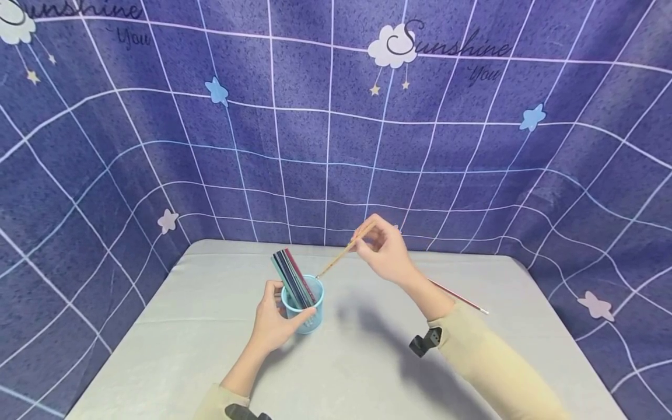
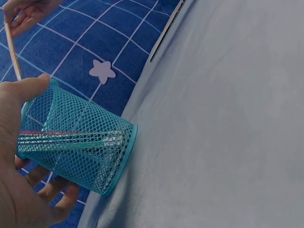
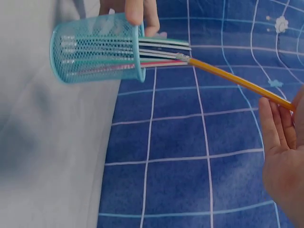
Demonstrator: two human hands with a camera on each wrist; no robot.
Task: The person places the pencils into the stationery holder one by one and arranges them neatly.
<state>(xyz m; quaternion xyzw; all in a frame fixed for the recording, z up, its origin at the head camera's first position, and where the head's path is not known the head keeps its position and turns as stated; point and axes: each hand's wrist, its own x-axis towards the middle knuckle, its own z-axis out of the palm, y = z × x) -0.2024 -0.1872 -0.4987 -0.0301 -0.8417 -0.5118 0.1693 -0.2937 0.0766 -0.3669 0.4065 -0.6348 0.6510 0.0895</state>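
The left hand [image 1: 273, 324] is wrapped around a blue mesh cup [image 1: 303, 306] that stands on the grey bench [image 1: 157, 350], with the thumb on one side and the fingers curled round the other. A bunch of pencils [image 1: 291, 277] already sticks up out of the cup, leaning toward the back left. The right hand [image 1: 385, 248] pinches a yellow pencil [image 1: 343, 252] near its top end — the low end is right at the cup's rim, close to the tops of the other pencils. In the right wrist view the silver end of the yellow pencil [image 3: 237, 78] is just meeting the bunch at the cup's mouth. To do this bit well, I think the left hand should keep the cup steady so it does not tip, and the right hand should aim the low end at the open gap beside the bunch, then let the pencil slide down slowly — not poke it into the tops of the others. One more thin red pencil [image 1: 459, 297] lies flat on the bench behind the right arm, well apart from the cup.
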